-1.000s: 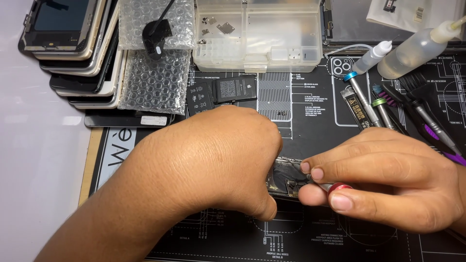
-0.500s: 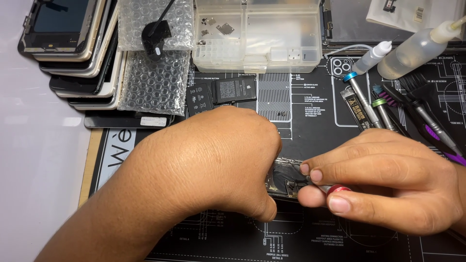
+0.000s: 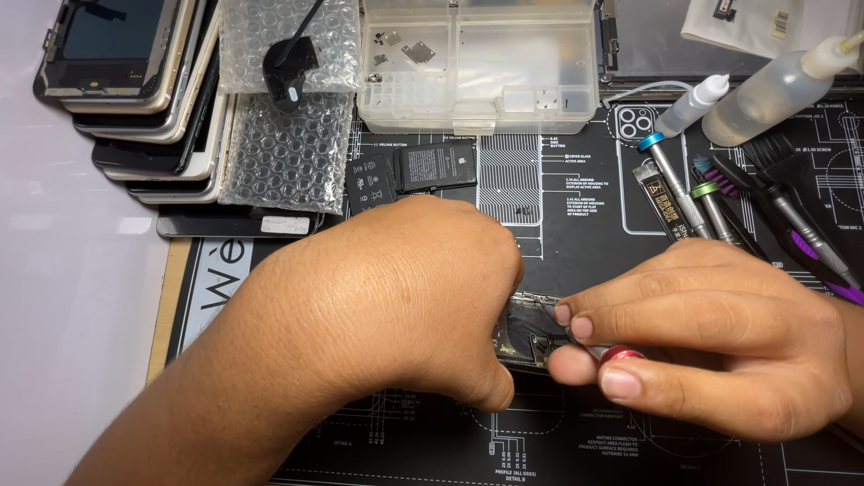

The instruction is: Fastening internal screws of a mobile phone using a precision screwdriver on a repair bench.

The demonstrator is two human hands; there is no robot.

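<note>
My left hand (image 3: 396, 297) lies palm down over an opened phone body (image 3: 526, 333) on the black repair mat (image 3: 576, 207) and holds it still; most of the phone is hidden under the hand. My right hand (image 3: 711, 346) comes in from the right, fingers pinched around a small red-tipped screwdriver (image 3: 619, 353) whose tip points into the exposed dark interior of the phone. The two hands nearly touch over the phone.
A stack of phones (image 3: 135, 99) stands at the back left beside bubble wrap (image 3: 279, 135). A clear plastic parts box (image 3: 477, 63) sits at the back, a black battery (image 3: 414, 171) in front of it. Squeeze bottles (image 3: 774, 85) and several screwdrivers (image 3: 711, 202) lie at the right.
</note>
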